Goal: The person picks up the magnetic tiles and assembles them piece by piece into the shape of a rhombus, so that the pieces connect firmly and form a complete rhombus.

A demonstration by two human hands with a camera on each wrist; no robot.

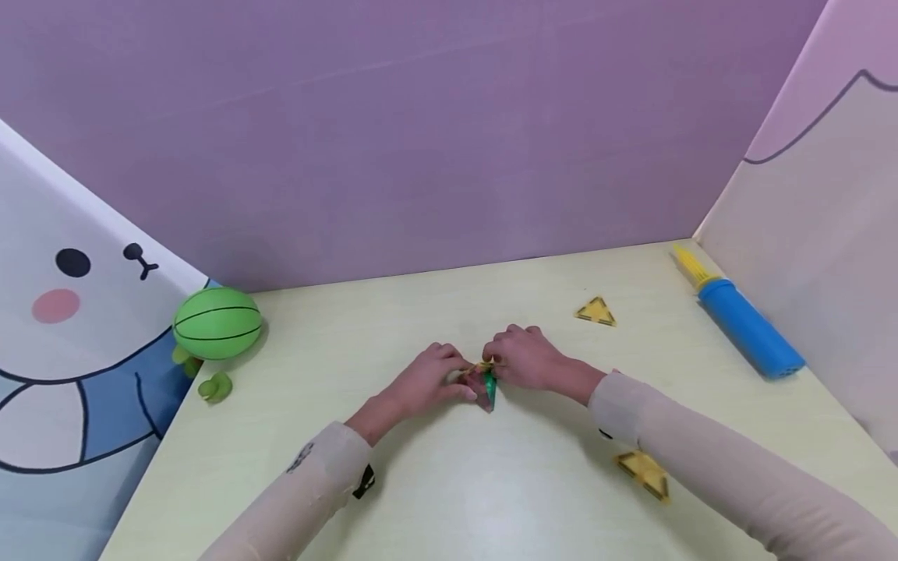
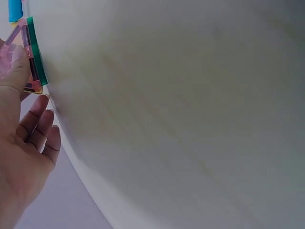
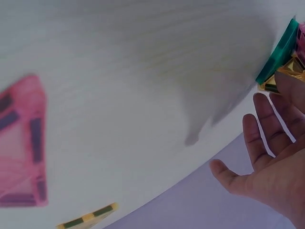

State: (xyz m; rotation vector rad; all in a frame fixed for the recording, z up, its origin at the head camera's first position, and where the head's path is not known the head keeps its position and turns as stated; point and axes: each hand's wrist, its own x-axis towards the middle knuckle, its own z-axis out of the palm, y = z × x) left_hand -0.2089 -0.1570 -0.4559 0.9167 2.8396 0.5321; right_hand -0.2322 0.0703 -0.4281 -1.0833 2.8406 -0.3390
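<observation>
Near the middle of the table, both hands hold a small cluster of see-through magnetic tiles. My left hand [image 1: 424, 382] grips its left side, with the thumb on the pink magnetic tile [image 2: 5, 59]. From the other side my right hand [image 1: 522, 354] pinches the yellow magnetic tile [image 3: 293, 66] at the top of the cluster between thumb and index finger. A green magnetic tile [image 3: 279, 51] stands at the edge of the cluster, against the pink and yellow ones. Fingers hide part of the cluster in the head view.
One yellow triangular tile [image 1: 596, 311] lies behind the right hand; another yellow tile [image 1: 644, 474] is beside the right sleeve. A loose pink tile [image 3: 21, 148] shows in the right wrist view. A blue pump [image 1: 751, 327] lies right; a green ball [image 1: 217, 323] and green toy [image 1: 214, 387] sit left.
</observation>
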